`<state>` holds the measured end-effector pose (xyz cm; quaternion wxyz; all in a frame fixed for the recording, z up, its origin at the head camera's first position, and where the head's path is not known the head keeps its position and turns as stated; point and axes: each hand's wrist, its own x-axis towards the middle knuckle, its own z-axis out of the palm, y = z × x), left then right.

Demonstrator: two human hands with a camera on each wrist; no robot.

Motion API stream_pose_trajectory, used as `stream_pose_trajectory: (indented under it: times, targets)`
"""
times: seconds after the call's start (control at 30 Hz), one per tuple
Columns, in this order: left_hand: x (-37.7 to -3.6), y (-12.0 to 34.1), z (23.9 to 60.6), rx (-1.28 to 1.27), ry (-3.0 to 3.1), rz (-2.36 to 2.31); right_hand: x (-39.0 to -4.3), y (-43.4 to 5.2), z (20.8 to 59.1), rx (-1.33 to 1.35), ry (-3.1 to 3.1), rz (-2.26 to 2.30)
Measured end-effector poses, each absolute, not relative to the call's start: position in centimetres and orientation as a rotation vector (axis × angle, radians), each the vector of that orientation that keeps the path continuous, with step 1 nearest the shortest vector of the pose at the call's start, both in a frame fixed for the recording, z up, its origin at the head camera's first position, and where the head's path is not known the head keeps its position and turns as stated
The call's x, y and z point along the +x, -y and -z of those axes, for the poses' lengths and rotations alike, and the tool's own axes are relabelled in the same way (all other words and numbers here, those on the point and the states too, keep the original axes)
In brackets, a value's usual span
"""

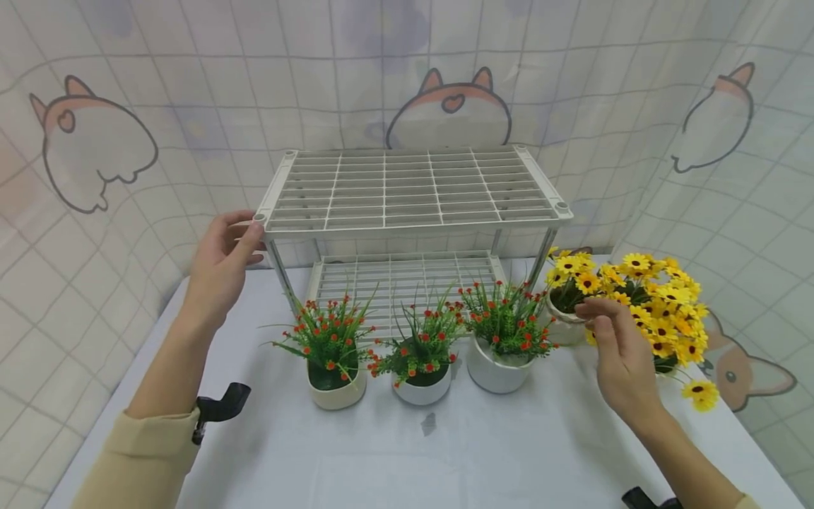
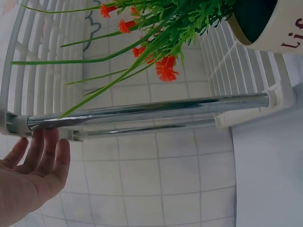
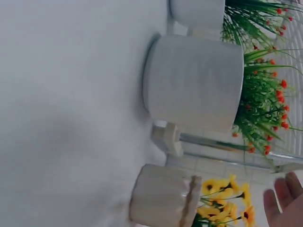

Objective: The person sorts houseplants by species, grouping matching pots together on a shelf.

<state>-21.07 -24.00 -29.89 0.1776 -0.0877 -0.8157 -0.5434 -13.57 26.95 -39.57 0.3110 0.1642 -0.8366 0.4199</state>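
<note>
My left hand (image 1: 222, 258) is at the front left corner of a white two-tier wire rack (image 1: 407, 227), its fingertips right at the corner piece. In the left wrist view the fingers (image 2: 49, 158) lie under the upper end of a chrome post (image 2: 156, 109), relaxed rather than wrapped round it. My right hand (image 1: 626, 360) hovers with loosely bent fingers in front of yellow daisy-like flowers (image 1: 668, 311), holding nothing. Three potted plants with small red flowers stand before the rack: a cream pot (image 1: 337, 392), a low white pot (image 1: 425, 389) and a larger white pot (image 1: 499, 371).
A whitish pot (image 3: 161, 196) of yellow flowers stands beside the rack's right post. One yellow bloom (image 1: 702, 394) hangs low near the right table edge. A lower wire shelf (image 1: 407, 272) sits behind the red-flowered plants. Curtains (image 1: 222, 92) with a grid pattern enclose the white-covered table (image 1: 381, 466).
</note>
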Motion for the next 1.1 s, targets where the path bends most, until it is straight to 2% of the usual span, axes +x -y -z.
stream_pose_trajectory:
  times: [0.13, 0.4, 0.63, 1.1]
  targets:
    - [-21.2, 23.8, 30.0, -0.239, 2.308, 1.538, -12.9, -27.2, 40.5, 0.349, 2.096, -1.089]
    - [-21.4, 23.8, 30.1, -0.227, 2.309, 1.561, -11.9, -26.4, 42.3, 0.360, 1.969, -0.905]
    - [-21.5, 23.7, 30.3, -0.240, 2.310, 1.573, -10.7, -25.0, 43.3, 0.294, 2.032, -1.166]
    - [-21.6, 23.8, 30.3, -0.227, 2.317, 1.595, -10.7, -22.8, 44.6, -0.317, 2.322, -1.860]
